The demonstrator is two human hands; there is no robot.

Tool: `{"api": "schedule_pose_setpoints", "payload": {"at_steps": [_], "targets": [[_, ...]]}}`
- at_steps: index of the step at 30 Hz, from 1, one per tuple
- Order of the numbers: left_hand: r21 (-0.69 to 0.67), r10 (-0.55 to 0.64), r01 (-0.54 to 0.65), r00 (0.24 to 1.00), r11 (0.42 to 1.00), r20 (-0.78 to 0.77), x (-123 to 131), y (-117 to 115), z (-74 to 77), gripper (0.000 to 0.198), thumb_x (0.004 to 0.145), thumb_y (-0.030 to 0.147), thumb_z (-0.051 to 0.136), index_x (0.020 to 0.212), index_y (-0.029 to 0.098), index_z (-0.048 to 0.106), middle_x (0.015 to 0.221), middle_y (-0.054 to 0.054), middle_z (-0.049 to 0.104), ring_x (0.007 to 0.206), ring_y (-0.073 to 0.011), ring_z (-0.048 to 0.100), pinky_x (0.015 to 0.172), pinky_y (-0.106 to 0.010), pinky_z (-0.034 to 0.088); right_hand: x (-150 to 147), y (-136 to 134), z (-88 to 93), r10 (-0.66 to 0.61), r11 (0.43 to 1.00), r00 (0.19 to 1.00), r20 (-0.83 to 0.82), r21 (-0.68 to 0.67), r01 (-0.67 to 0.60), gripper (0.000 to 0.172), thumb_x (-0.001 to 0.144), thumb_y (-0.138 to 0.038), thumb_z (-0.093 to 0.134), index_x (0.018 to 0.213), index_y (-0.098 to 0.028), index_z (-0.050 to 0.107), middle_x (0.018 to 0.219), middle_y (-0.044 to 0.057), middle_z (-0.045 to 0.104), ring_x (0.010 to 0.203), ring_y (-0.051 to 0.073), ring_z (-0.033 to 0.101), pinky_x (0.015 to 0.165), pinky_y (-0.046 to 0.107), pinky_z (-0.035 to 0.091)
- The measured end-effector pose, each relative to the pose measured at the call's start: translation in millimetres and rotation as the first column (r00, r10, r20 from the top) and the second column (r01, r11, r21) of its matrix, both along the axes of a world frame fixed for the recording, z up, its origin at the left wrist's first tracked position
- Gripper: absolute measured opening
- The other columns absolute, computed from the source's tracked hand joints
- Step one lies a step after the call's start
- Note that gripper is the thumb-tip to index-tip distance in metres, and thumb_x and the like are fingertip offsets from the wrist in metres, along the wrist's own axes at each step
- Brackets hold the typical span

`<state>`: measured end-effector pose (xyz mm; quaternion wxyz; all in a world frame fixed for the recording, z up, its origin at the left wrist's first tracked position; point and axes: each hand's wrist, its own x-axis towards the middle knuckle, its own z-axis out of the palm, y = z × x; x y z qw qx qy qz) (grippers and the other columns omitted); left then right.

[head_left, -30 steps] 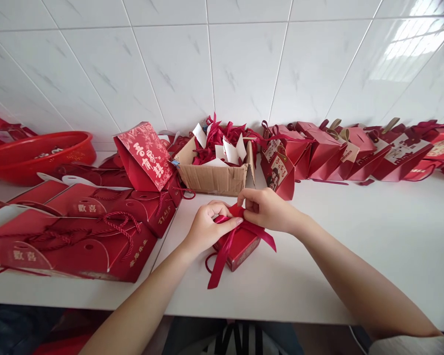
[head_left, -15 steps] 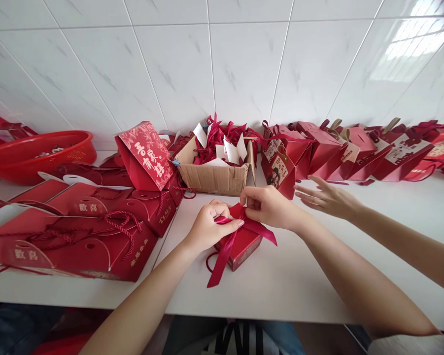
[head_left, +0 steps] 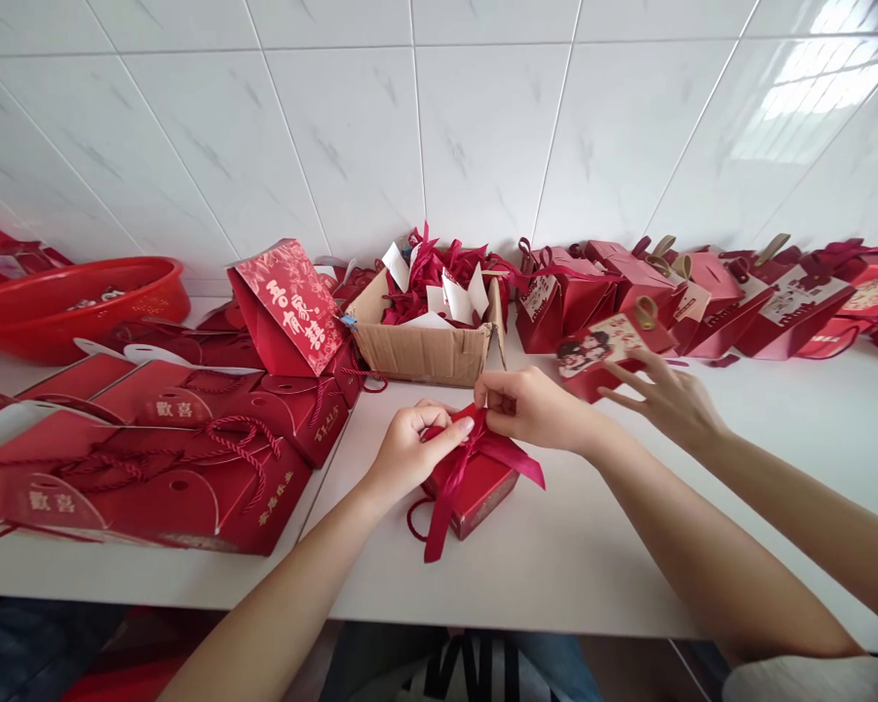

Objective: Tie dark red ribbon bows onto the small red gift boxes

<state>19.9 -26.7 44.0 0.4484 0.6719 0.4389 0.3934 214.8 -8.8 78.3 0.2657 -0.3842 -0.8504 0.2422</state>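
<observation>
A small red gift box (head_left: 475, 492) lies on the white counter (head_left: 702, 507) in front of me, wrapped with a dark red satin ribbon (head_left: 449, 487). My left hand (head_left: 409, 450) pinches the ribbon on top of the box. My right hand (head_left: 530, 408) pinches the ribbon too, just to the right, fingers closed on it. Another person's hand (head_left: 665, 395) reaches in from the right and grips a small red gift bag with a picture label (head_left: 603, 349), tilted over.
A cardboard box (head_left: 424, 346) of red ribbons and white tags stands behind my hands. Flat red gift bags (head_left: 153, 458) are stacked at the left, beside a red plastic basin (head_left: 65, 302). Folded red gift bags (head_left: 702, 292) line the tiled wall at the right.
Another person's hand came in from the right and took hold of a red gift bag, tipping it away from the row. My hands stayed on the ribbon, which shifted slightly.
</observation>
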Motion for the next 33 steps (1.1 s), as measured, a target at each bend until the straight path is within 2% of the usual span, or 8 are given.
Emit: {"api": "schedule_pose_setpoints", "payload": {"at_steps": [2, 5, 11, 21, 25, 29, 31, 33], "targets": [[-0.036, 0.004, -0.003, 0.999, 0.999, 0.033, 0.4, -0.5, 0.9, 0.042, 0.08, 0.043, 0.061, 0.053, 0.018, 0.042, 0.076, -0.003, 0.059, 0.08, -0.0171, 0.057, 0.072, -0.028, 0.042, -0.5, -0.5, -0.4, -0.017, 1.0, 1.0, -0.004, -0.003, 0.017, 0.016, 0.068, -0.004, 0.051, 0.077, -0.017, 0.053, 0.056, -0.007, 0.047, 0.051, 0.006, 0.04, 0.05, 0.017, 0.032], [-0.048, 0.042, -0.043, 0.999, 0.998, -0.011, 2.0, -0.9, 1.3, 0.046, 0.072, 0.042, 0.07, 0.053, 0.018, 0.037, 0.076, -0.002, 0.059, 0.073, -0.0147, 0.055, 0.066, -0.026, 0.04, -1.2, -1.2, -1.4, -0.037, 0.999, 0.999, -0.018, -0.002, 0.037, 0.016, 0.067, -0.004, 0.051, 0.076, -0.018, 0.053, 0.055, -0.007, 0.048, 0.05, 0.006, 0.04, 0.05, 0.017, 0.032], [0.036, 0.034, -0.029, 0.989, 0.999, -0.146, 2.4, 0.3, 2.1, 0.046, 0.067, 0.036, 0.075, 0.053, 0.017, 0.035, 0.073, 0.002, 0.05, 0.068, -0.012, 0.05, 0.064, -0.025, 0.037, -2.9, -2.1, -3.1, -0.055, 0.998, 0.998, 0.008, 0.03, 0.055, 0.017, 0.068, -0.005, 0.051, 0.079, -0.018, 0.054, 0.056, -0.006, 0.049, 0.05, 0.007, 0.041, 0.05, 0.017, 0.033], [0.044, 0.002, 0.006, 0.984, 0.999, -0.179, 0.5, 1.8, 4.7, 0.047, 0.067, 0.031, 0.073, 0.053, 0.018, 0.03, 0.067, 0.004, 0.04, 0.06, -0.0087, 0.04, 0.059, -0.023, 0.034, -4.5, 2.9, -6.5, -0.041, 0.999, 0.998, -0.049, 0.02, 0.042, 0.018, 0.065, -0.002, 0.05, 0.074, -0.018, 0.051, 0.057, -0.006, 0.049, 0.052, 0.007, 0.041, 0.051, 0.017, 0.034], [-0.017, 0.01, -0.011, 0.999, 1.0, -0.049, 0.4, 0.1, 4.2, 0.048, 0.069, 0.034, 0.073, 0.052, 0.018, 0.031, 0.066, 0.003, 0.046, 0.062, -0.01, 0.045, 0.061, -0.024, 0.037, -1.2, 3.1, -5.4, -0.05, 0.999, 0.998, -0.048, 0.004, 0.051, 0.017, 0.067, -0.003, 0.049, 0.075, -0.018, 0.052, 0.056, -0.007, 0.047, 0.052, 0.007, 0.04, 0.05, 0.017, 0.034], [-0.144, -0.025, 0.048, 0.987, 0.988, 0.16, -2.0, 0.9, 6.8, 0.033, 0.077, 0.041, 0.066, 0.058, 0.016, 0.054, 0.072, -0.002, 0.061, 0.071, -0.0142, 0.055, 0.068, -0.026, 0.042, 3.6, 1.4, -1.8, -0.041, 0.998, 0.999, 0.001, -0.048, 0.041, 0.019, 0.071, -0.005, 0.05, 0.083, -0.018, 0.056, 0.058, -0.006, 0.051, 0.053, 0.007, 0.043, 0.051, 0.018, 0.035], [-0.183, -0.029, 0.065, 0.98, 0.981, 0.195, -3.7, 2.6, 7.3, 0.034, 0.08, 0.046, 0.061, 0.066, 0.016, 0.062, 0.072, -0.004, 0.064, 0.069, -0.0153, 0.057, 0.067, -0.027, 0.043, 5.1, 0.4, -0.1, -0.023, 0.998, 1.0, 0.009, -0.065, 0.024, 0.021, 0.073, -0.007, 0.051, 0.089, -0.018, 0.059, 0.069, -0.003, 0.059, 0.058, 0.008, 0.049, 0.055, 0.019, 0.04], [-0.202, -0.033, 0.084, 0.969, 0.976, 0.246, -5.2, 4.5, 6.6, 0.041, 0.083, 0.052, 0.055, 0.063, 0.016, 0.061, 0.073, -0.005, 0.066, 0.07, -0.0165, 0.059, 0.068, -0.028, 0.045, 5.5, -0.2, 1.7, 0.002, 0.997, 1.0, -0.014, -0.077, -0.003, 0.024, 0.074, -0.008, 0.051, 0.093, -0.018, 0.061, 0.086, 0.001, 0.065, 0.066, 0.009, 0.054, 0.06, 0.021, 0.044]]}}
